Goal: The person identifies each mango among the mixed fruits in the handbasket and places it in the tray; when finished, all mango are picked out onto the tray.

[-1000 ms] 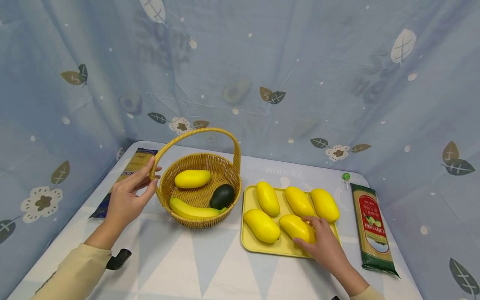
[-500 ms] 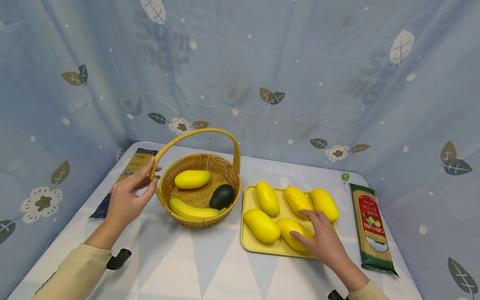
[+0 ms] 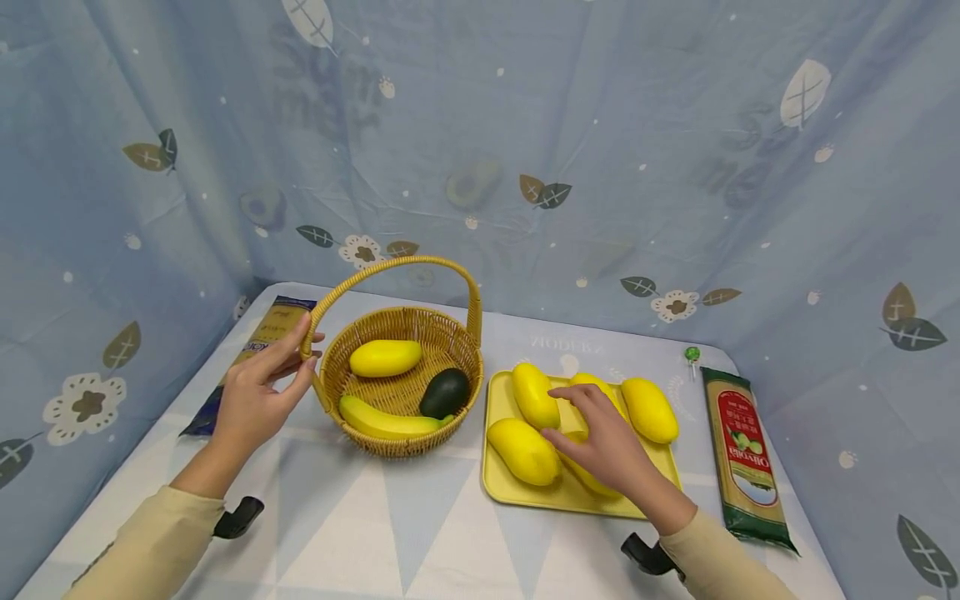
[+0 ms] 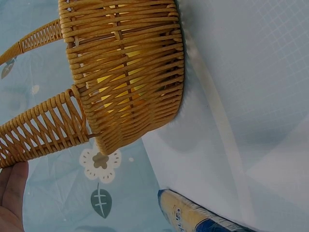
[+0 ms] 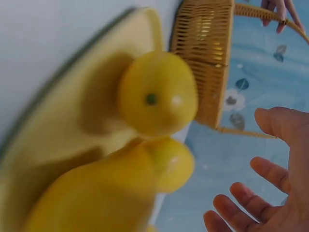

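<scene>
My left hand (image 3: 255,404) pinches the left side of the arched handle (image 3: 401,262) of a wicker basket (image 3: 401,446). Inside lie a yellow mango (image 3: 385,358), a dark green avocado (image 3: 445,393) and a banana (image 3: 390,421). Over a yellow tray (image 3: 504,495) with several mangoes, my right hand (image 3: 609,442) hovers with fingers spread and nothing held. Nearest its fingertips are the upper-left mango (image 3: 534,397) and the lower-left mango (image 3: 522,454). The hand partly covers the lower-middle mango (image 3: 588,479). In the right wrist view, a gap shows between my fingers and the mangoes.
A green-and-gold packet (image 3: 750,462) lies right of the tray, with a green lollipop (image 3: 692,355) behind it. At the left, a blue-and-gold packet (image 3: 276,321) lies partly behind my left hand. A patterned curtain (image 3: 480,150) surrounds the table.
My right hand has let go of the lower-middle mango, which slid slightly toward the front left, and has moved left and up toward the left mangoes. The left hand stays on the handle.
</scene>
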The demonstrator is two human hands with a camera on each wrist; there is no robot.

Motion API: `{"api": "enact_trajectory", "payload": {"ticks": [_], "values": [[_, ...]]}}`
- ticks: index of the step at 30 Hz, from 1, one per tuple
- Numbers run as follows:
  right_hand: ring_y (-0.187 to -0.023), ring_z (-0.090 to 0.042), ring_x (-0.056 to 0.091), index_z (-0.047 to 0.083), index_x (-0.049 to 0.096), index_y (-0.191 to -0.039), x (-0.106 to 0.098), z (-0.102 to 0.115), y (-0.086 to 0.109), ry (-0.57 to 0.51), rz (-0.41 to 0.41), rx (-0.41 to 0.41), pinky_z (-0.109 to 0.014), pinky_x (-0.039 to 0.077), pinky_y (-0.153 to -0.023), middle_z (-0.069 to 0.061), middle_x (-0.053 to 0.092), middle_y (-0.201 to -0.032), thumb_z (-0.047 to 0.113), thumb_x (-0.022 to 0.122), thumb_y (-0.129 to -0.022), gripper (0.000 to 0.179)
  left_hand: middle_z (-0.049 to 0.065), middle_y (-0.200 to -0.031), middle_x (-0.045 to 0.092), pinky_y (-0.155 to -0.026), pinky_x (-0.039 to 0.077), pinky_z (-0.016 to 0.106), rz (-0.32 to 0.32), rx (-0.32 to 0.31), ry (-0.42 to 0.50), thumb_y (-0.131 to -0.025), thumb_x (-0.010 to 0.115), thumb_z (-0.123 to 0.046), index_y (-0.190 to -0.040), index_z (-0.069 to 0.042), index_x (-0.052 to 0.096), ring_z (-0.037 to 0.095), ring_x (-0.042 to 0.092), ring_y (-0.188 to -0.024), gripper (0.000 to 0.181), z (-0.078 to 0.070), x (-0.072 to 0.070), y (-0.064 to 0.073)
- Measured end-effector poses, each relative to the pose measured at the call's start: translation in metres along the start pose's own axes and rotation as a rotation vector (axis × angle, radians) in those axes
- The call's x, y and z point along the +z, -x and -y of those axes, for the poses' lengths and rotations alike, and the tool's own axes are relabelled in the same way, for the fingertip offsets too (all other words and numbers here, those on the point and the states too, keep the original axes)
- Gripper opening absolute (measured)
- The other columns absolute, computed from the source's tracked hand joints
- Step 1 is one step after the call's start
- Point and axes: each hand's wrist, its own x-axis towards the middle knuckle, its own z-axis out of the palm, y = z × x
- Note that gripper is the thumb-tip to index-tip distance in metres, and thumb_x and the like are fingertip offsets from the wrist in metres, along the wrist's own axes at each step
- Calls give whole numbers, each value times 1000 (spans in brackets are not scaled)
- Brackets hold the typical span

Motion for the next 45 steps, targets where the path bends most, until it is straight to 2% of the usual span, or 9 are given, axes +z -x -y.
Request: {"api": "enact_trajectory", "payload": {"ticks": [10, 14, 18, 24, 32, 37, 45], "values": [[-116, -26, 59, 21, 59, -140, 6, 36, -50, -66, 115, -84, -48, 54, -98, -5, 55, -135, 41, 74, -93, 53, 12, -119, 74, -85, 50, 6, 1, 2, -7, -79, 76, 17, -150, -14, 53, -17, 57, -105, 81, 1, 1, -1], [-118, -22, 58, 21, 58, -142, 12, 50, -74, -80, 166, -112, -44, 55, -97, -3, 55, -133, 40, 73, -95, 53, 12, -118, 74, -84, 50, 6, -2, 3, -11, -78, 76, 17, -150, -15, 53, -18, 57, -104, 81, 1, 0, -1], [-121, -24, 57, 19, 56, -144, 19, 66, -98, -109, 230, -145, -42, 55, -96, -5, 55, -133, 39, 70, -97, 53, 12, -119, 74, -85, 50, 6, 0, -2, -11, -79, 76, 17, -150, -15, 53, -18, 57, -104, 81, 2, 0, 0], [-123, -24, 55, 21, 53, -147, 39, 82, -134, -100, 314, -203, -42, 52, -100, -7, 52, -139, 40, 68, -99, 54, 12, -121, 73, -86, 51, 7, 11, -11, 7, -81, 74, 17, -151, -15, 52, -16, 58, -106, 80, 2, 0, 0], [-137, -26, 46, 20, 55, -147, 72, 103, -174, -29, 396, -247, -44, 46, -111, -8, 45, -152, 40, 68, -98, 54, 13, -120, 73, -85, 51, 7, 13, -15, -4, -82, 74, 16, -151, -16, 51, -16, 58, -105, 80, 3, -1, 1], [-139, -25, 43, 22, 55, -148, 85, 113, -193, 5, 447, -236, -43, 43, -113, -8, 44, -153, 40, 68, -98, 54, 13, -122, 72, -86, 52, 8, 30, -31, 6, -84, 74, 13, -152, -18, 50, -15, 58, -105, 78, 2, -1, 1], [-147, -25, 32, 27, 53, -150, 103, 129, -209, 38, 514, -209, -40, 35, -119, -7, 39, -158, 34, 71, -98, 56, 12, -120, 73, -85, 51, 7, 6, -16, 5, -81, 74, 16, -150, -16, 52, -16, 59, -104, 79, 3, 1, 1]]}}
